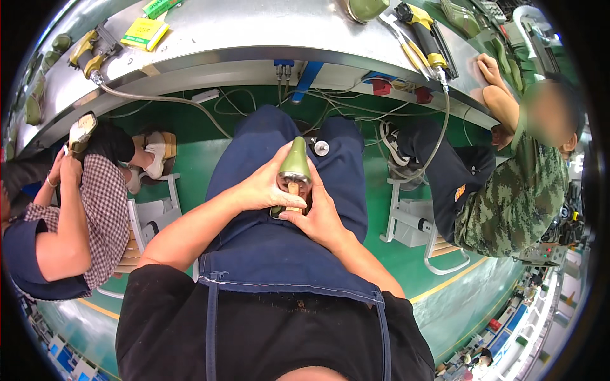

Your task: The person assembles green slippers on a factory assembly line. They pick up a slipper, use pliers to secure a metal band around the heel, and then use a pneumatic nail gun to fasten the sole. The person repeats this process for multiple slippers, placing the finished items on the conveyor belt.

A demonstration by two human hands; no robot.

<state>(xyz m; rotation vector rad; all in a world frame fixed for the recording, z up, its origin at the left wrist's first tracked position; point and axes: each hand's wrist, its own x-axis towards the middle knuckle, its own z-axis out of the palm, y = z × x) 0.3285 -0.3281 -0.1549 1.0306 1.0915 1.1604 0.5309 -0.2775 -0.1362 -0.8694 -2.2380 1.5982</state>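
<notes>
Above my lap I hold a green pointed-toe shoe (295, 156), its toe pointing away from me. A tan strip (293, 189) shows in its opening, below a shiny band. My left hand (262, 190) wraps round the shoe's left side, thumb across the near part. From the right, my right hand (323, 214) closes on it, its thumb close to the other thumb. The palms and thumbs hide much of the heel end. Just right of the toe, a small round metal piece (321, 148) shows over my dark blue apron (279, 238).
A metal workbench (235, 47) runs ahead. On it lie a yellow-black air stapler (89, 54), a yellow box (145, 33), another air stapler (427, 35) and pincers (406, 47). Air hoses (438, 143) hang down. Co-workers sit on both sides; the left one holds a shoe (82, 130).
</notes>
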